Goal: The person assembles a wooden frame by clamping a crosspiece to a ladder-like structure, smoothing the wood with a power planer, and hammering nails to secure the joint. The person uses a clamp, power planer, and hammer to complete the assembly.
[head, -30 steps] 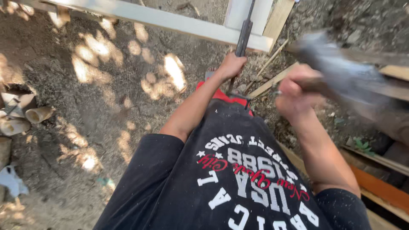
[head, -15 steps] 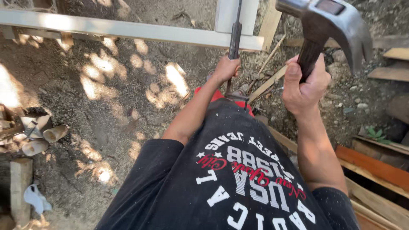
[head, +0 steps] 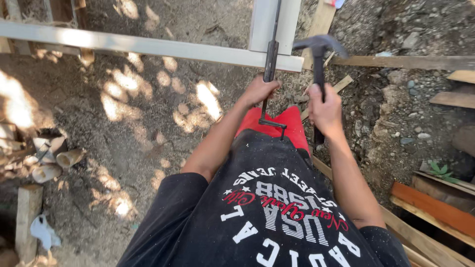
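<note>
Gripping a dark metal clamp bar [head: 269,69] with the left hand [head: 258,91], fingers closed round the bar just below the point where it is crossing the pale timber frame [head: 148,47]. Running straight up from that hand, over the corner joint where the horizontal rail is meeting an upright pale post [head: 262,22]; ending below the hand in a short crossbar handle [head: 272,123], lying over red cloth [head: 289,126].

Holding a hammer [head: 319,59] in the right hand [head: 324,109], fist wrapped tight round the dark handle, a short length of handle sticking out beneath the fist. Hammer head standing above that hand, dark and slightly blurred, hovering just right of the clamp bar and near the end of the rail; touching or not, cannot tell.

Both forearms reaching forward from a black printed shirt [head: 267,217] filling the lower middle of the view.

Lying beyond the right hand: a long raw plank [head: 405,62] stretching away to the right, loose boards [head: 455,99], stones in the dirt, and orange-brown planks [head: 435,207] lower right. Sitting well off to the left of the left hand: sun-dappled bare earth [head: 123,128], short cut lengths of bamboo [head: 64,158], and a wooden block [head: 27,212].
</note>
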